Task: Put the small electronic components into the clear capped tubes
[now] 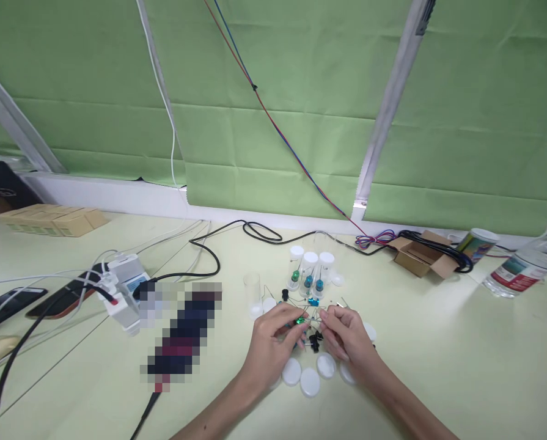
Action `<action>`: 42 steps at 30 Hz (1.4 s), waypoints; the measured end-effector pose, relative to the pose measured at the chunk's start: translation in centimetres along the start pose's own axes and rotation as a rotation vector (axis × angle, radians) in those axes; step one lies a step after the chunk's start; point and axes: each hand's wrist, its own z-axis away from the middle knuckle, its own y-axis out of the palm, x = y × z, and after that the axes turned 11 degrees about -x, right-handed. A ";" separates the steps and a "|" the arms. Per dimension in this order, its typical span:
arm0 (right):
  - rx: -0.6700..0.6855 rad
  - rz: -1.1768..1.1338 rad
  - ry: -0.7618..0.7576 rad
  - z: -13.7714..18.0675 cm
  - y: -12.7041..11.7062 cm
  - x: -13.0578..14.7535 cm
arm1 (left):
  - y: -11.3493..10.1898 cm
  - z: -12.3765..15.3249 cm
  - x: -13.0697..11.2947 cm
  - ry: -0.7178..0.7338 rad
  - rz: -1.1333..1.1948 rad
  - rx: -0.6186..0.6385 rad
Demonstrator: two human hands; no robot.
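My left hand (268, 342) is closed in a pinch on a small shiny green part with thin wire leads (300, 319). Close beside it, my right hand (349, 333) pinches a thin wire between thumb and fingertips; whether this wire belongs to the green part I cannot tell. Between and below the fingertips lie small black parts (315, 341). A small blue part (313, 301) rests just beyond my hands. Several round white caps (310, 382) lie around them. Behind stand clear vials (308, 281) with white lids, holding green and blue parts with wires.
A clear tube (252, 290) stands left of the vials. Further left are a power strip (129, 290), phones (14, 308) and cables. At right back sit an open cardboard box (413, 260), a can (477, 244) and a water bottle (523, 269). A black cable (296, 238) runs along the back.
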 end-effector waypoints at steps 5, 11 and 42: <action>0.050 -0.081 0.063 0.0 0.0 0.1 | -0.1 0.0 -0.1 0.031 -0.029 0.000; 0.109 -0.176 0.157 -0.1 -0.3 0.0 | -0.3 0.1 0.0 0.095 -0.055 -0.003; -0.123 0.433 -0.383 0.1 -0.3 0.0 | -0.1 -0.9 -0.5 -0.228 0.127 -0.102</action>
